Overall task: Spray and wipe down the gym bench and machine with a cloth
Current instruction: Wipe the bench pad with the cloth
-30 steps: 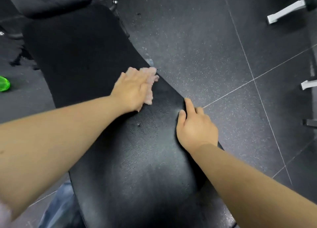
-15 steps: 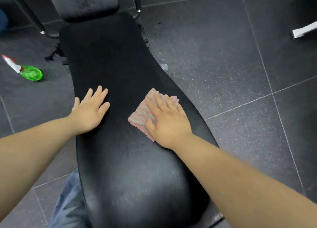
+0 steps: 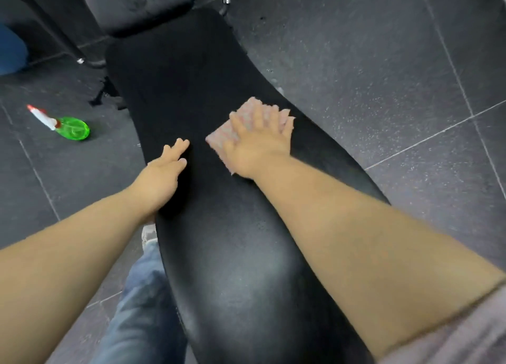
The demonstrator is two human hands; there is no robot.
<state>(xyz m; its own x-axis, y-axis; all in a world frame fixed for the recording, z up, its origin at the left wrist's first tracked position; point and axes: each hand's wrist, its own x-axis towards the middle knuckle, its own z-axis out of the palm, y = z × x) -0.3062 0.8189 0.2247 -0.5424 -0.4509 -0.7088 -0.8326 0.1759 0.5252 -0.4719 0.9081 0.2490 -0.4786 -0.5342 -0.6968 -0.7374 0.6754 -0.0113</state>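
A person's right hand (image 3: pixel 257 147), grip flat and open, presses a pink cloth (image 3: pixel 217 138) on the black padded counter (image 3: pixel 232 254). The left hand (image 3: pixel 164 176) rests open alongside. A green spray bottle (image 3: pixel 72 128) sits on the floor (image 3: pixel 383 90).

**Bench-cleaning items: three entries**

1. Long black padded vinyl gym bench (image 3: pixel 232 254): glossy and gently curved. It runs from the near edge of view to a separate grey pad (image 3: pixel 137 5) at its far end.
2. Small pink striped cloth (image 3: pixel 220 137): spread flat on the bench's right half, about midway along, mostly covered by the right hand (image 3: pixel 257 144), which is pressed flat on it.
3. Translucent green plastic spray bottle (image 3: pixel 72 128) with a white-and-red trigger head: on the floor (image 3: pixel 356 62) left of the bench, well apart from it, with the head pointing away from it.
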